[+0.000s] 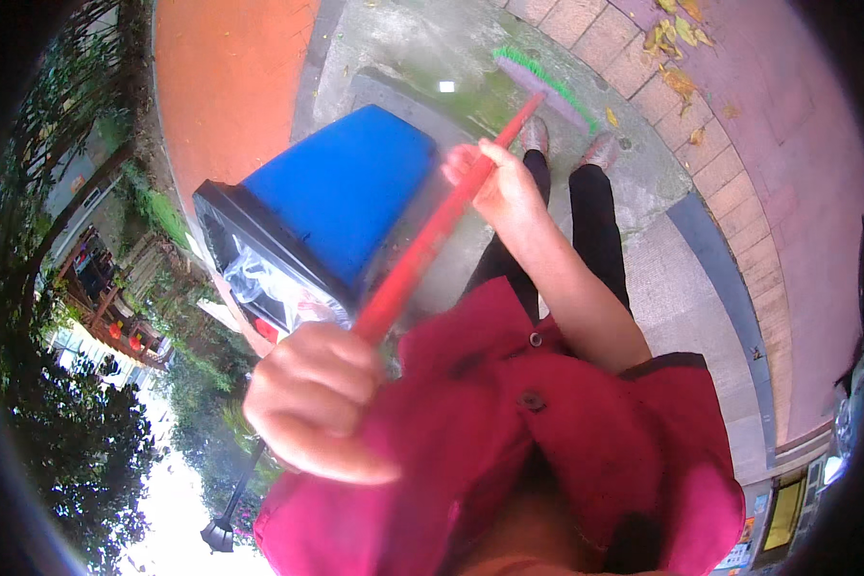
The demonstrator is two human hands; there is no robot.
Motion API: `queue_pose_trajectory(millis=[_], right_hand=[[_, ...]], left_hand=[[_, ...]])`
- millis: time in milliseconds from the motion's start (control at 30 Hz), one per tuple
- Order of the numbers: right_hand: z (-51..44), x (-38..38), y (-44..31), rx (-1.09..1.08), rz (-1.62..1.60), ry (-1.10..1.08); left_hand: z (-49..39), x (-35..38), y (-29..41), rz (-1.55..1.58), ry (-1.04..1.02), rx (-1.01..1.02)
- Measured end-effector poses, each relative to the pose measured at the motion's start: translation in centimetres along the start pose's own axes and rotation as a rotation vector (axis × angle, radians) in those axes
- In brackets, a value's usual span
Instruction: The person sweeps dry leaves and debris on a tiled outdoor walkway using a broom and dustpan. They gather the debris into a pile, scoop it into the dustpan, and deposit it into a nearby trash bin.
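Note:
My left hand (317,403) is closed around the upper end of the red handle of a push broom (421,252). Farther down the same handle, my right hand (500,183) grips it, palm partly turned up. The broom's greyish-purple head (547,92) with green bristles (536,66) is on the ground just beyond my shoes (601,151). To the left of the handle stands a blue bin (353,187) with a black rim (288,245) and a clear plastic liner (259,277) in its opening.
A curved border of pinkish paving bricks (716,169) runs along the right, with dry yellow leaves (680,83) near the top. Orange paving (223,86) lies to the upper left. A small white piece (446,86) shows on the grey concrete. Trees and a street lamp (218,534) are at the left.

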State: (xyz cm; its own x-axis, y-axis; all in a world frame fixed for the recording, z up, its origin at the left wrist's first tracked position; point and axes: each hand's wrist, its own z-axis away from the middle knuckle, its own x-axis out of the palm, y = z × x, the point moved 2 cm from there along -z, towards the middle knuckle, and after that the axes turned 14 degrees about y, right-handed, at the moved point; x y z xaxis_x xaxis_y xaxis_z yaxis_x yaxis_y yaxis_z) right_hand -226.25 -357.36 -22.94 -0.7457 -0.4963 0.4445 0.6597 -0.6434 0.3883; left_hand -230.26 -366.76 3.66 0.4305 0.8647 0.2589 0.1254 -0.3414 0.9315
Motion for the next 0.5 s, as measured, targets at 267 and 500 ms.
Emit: queue_pose_trajectory(millis=[267, 500], right_hand=[[-10.9, -0.2, 9.0, 0.178, -0.156, 0.025], [-17.1, 2.4, 7.0, -0.063, -0.069, 0.055]], left_hand=[[5.0, -4.7, -0.8, -0.434, 0.352, -0.053], [7.9, -9.2, -4.9, -0.494, 1.003, -0.125]])
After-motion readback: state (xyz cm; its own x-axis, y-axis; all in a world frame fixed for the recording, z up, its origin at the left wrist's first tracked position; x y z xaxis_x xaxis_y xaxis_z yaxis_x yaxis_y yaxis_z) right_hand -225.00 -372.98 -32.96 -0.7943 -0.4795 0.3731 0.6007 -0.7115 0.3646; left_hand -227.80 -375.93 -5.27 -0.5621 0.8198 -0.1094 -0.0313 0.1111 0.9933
